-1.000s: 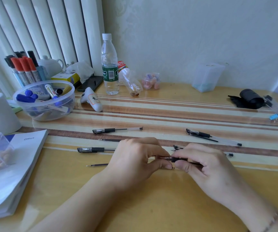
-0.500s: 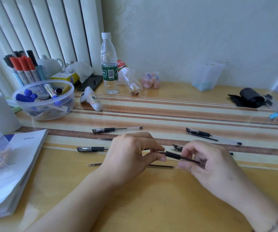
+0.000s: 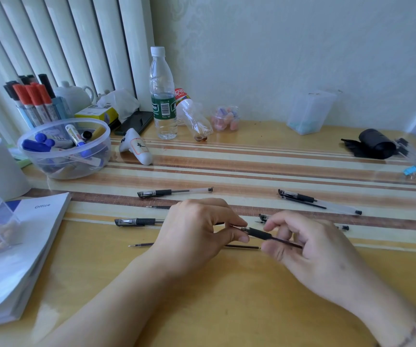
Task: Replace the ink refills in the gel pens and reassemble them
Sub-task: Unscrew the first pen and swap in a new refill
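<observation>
We see both hands raised just above the yellow desk (image 3: pixel 227 309). The left hand (image 3: pixel 199 234) pinches the tip end of a gel pen section, its black grip (image 3: pixel 259 233) showing between the two hands; the right hand (image 3: pixel 309 249) pinches the thin dark refill (image 3: pixel 287 242) extending from that grip. A loose refill (image 3: pixel 141 245) lies on the desk below the hands, partly hidden by the left hand. A capped pen (image 3: pixel 174 192) lies beyond the hands on the striped mat (image 3: pixel 252 171); a second pen (image 3: pixel 136 222) lies to the left, a third (image 3: pixel 319 202) to the right. A clear bowl (image 3: pixel 94 164) of markers stands at far left.
</observation>
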A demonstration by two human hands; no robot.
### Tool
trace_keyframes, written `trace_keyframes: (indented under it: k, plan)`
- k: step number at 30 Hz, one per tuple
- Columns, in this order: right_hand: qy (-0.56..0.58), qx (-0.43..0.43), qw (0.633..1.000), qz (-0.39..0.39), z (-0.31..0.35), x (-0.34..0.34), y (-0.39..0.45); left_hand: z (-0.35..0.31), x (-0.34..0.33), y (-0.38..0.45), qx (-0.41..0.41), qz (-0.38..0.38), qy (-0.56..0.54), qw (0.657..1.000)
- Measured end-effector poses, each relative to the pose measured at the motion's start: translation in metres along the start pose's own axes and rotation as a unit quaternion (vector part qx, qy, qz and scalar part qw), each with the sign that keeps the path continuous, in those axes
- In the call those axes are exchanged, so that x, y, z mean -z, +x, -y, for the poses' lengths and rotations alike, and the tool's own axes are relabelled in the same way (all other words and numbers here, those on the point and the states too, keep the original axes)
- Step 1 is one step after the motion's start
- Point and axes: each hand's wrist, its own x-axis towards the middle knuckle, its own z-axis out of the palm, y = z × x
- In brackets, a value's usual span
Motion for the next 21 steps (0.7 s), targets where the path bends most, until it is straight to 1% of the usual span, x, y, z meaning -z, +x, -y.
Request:
trace_keyframes:
  k: [2, 4, 7, 11, 13, 15, 17, 18, 21]
  plan:
    - [-0.013, 0.003, 1.000, -0.003, -0.001, -0.001, 0.000, 0.001, 0.000, 0.000, 0.001, 0.006, 0.000, 1.000]
    - [-0.050, 0.016, 0.999, -0.011, -0.001, -0.003, 0.000, 0.000, 0.000, 0.000, -0.002, 0.014, -0.004, 1.000]
    - [-0.098, 0.026, 0.995, 0.001, -0.001, -0.003, -0.002, -0.004, 0.000, -0.001, -0.012, 0.022, -0.001, 1.000]
    - [-0.080, 0.020, 0.997, -0.006, -0.001, -0.005, -0.001, -0.011, 0.000, 0.001, -0.039, 0.007, 0.022, 0.999]
    - [-0.058, 0.012, 0.998, -0.015, -0.001, -0.007, 0.001, -0.013, 0.001, 0.003, -0.035, -0.003, 0.047, 0.998]
    - [-0.026, 0.004, 0.999, -0.032, -0.001, -0.008, 0.003, -0.012, 0.002, 0.004, -0.007, 0.025, 0.034, 0.999]
    - [-0.002, 0.005, 0.999, -0.054, -0.003, -0.006, 0.003, -0.007, 0.004, 0.004, 0.023, 0.085, -0.024, 0.996]
    - [0.006, 0.004, 0.998, -0.060, -0.004, -0.004, 0.003, -0.004, 0.004, 0.003, 0.030, 0.106, -0.036, 0.993]
    - [-0.011, 0.000, 0.998, -0.069, -0.009, 0.001, 0.002, 0.002, 0.002, 0.004, 0.048, 0.120, -0.041, 0.991]
